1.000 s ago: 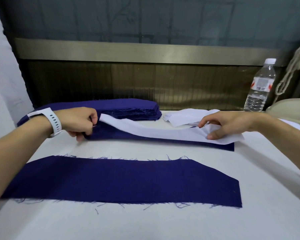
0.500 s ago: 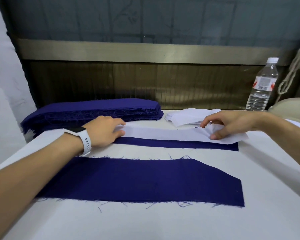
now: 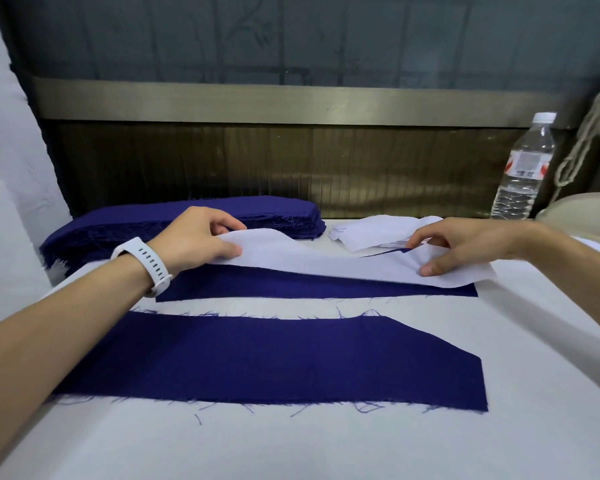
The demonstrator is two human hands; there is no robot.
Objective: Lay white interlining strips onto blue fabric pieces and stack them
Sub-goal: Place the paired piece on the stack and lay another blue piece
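Interlining strip point(image 3: 326, 263) overlay the farther blue piece point(image 3: 309, 285), left hand point(image 3: 194, 240) and right hand point(image 3: 465, 244) pinching its ends. Edges likely needed matching first.

Soft, even light makes my white worktop point(image 3: 326, 445) bright without glare; my left hand point(image 3: 194, 240) and right hand point(image 3: 465, 244) look sharp and cast only faint shadows; the wall panel point(image 3: 291, 168) behind is dim; the wide lens bows the metal rail point(image 3: 291, 102).
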